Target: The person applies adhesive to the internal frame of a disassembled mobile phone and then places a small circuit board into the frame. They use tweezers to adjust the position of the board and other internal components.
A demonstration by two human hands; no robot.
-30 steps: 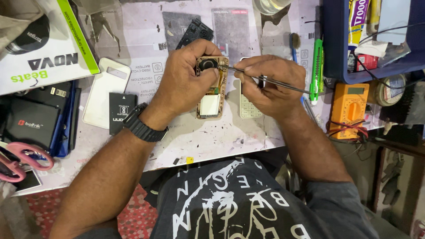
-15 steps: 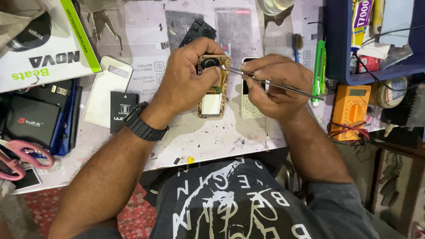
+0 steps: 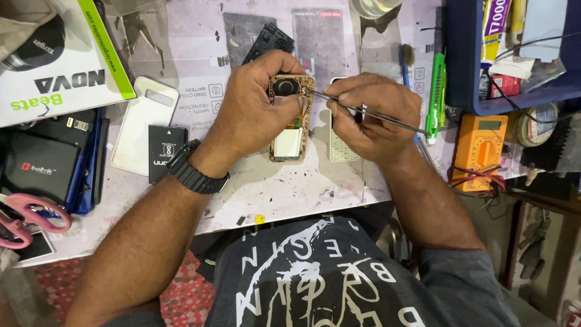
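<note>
An opened small phone board (image 3: 291,121) with a round black speaker at its top and a white square lower down lies on the work mat (image 3: 254,188). My left hand (image 3: 254,112), a black watch on its wrist, grips the board's top and left edge. My right hand (image 3: 372,115) holds thin metal tweezers (image 3: 375,113), whose tips touch the board's upper right edge. A pale keypad panel (image 3: 340,145) lies under my right hand, partly hidden.
On the left lie a white phone cover (image 3: 142,130), a black battery (image 3: 166,151), a white box (image 3: 66,72) and pink scissors (image 3: 27,218). To the right sit a green cutter (image 3: 436,91), an orange multimeter (image 3: 481,148) and a blue tray (image 3: 466,66).
Both hands stay on the board. The tweezers' tips have shifted slightly along the board's upper right edge.
</note>
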